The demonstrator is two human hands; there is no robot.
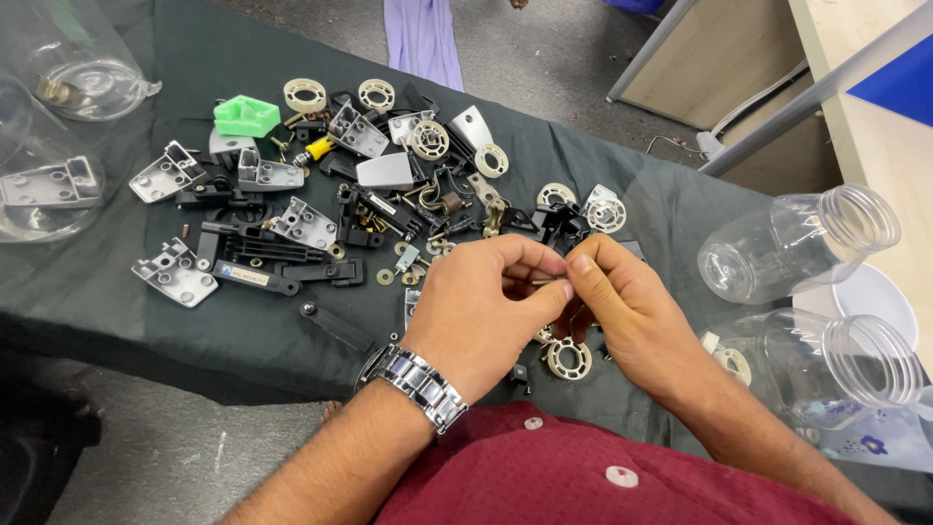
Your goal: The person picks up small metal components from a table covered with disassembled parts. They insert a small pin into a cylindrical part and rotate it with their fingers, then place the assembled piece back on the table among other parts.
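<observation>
Dark green cloth (243,331) was seen spread over a table, with grey floor beyond its edges. Loose hardware was scattered across the cloth; positions below are given relative to the green block (247,116) at the upper left of the pile.

Both hands were held together over the cloth, well to the lower right of the green block. The left hand (486,301), with a steel watch (416,385) at the wrist, was pinched at thumb and forefinger. The right hand (622,301) was pinched likewise, fingertips touching those of the left. A small thin metal pin (546,282) was grasped between the two pinches; its exact shape could not be made out. A cream wheel (569,359) was noted on the cloth just beneath the hands.

Right of the green block, two cream rollers (305,95) lay near the far edge. Below it, grey brackets (175,273) and black bars (262,255) were recorded. A yellow-tipped piece (316,150) lay just right of the block.

Far to the right of the block, two clear jars (797,243) lay on their sides, mouths facing right. Left of the block, clear bags (58,68) holding parts were seen. A red shirt (583,467) filled the bottom edge.
</observation>
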